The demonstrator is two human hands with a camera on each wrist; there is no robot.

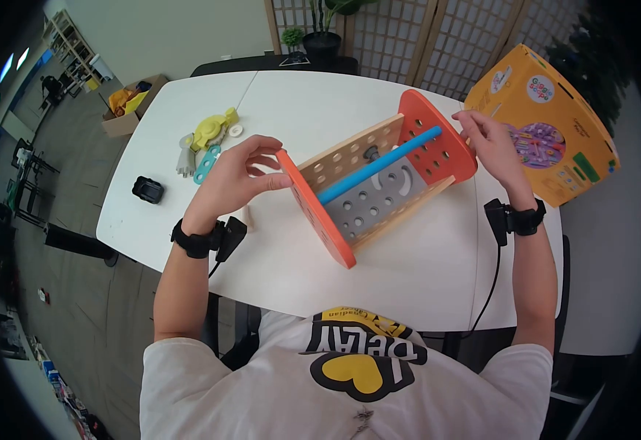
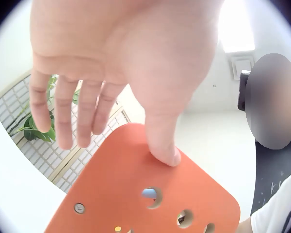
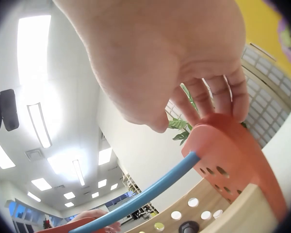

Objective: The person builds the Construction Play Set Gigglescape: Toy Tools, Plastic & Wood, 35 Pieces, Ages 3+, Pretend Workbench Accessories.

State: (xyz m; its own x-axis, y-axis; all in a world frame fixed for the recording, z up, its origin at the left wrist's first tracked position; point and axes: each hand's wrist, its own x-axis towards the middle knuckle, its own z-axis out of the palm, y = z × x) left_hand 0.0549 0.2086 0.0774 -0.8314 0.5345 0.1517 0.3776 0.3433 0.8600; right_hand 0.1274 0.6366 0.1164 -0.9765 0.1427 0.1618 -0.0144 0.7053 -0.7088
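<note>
A toy toolbox with orange end panels [image 1: 319, 213], a blue rod handle [image 1: 379, 166], holed wooden sides [image 1: 350, 150] and a grey holed board [image 1: 357, 210] stands tilted across the white table. My left hand [image 1: 234, 176] is at the upper corner of the near-left panel. In the left wrist view its thumb [image 2: 164, 145] rests on that panel's outer face, with the other fingers extended beyond the edge. My right hand [image 1: 495, 150] touches the far-right panel's top, its fingers [image 3: 223, 99] reaching behind the edge and the thumb apart. A dark bolt [image 1: 371, 152] sits in a wooden side.
Left of the toolbox lie a yellow toy piece [image 1: 214, 130], a teal holed strip [image 1: 207, 164] and a pale wooden ring [image 1: 236, 130]. A small black object [image 1: 148, 189] sits near the left edge. A large orange-yellow box [image 1: 547, 125] stands at the right.
</note>
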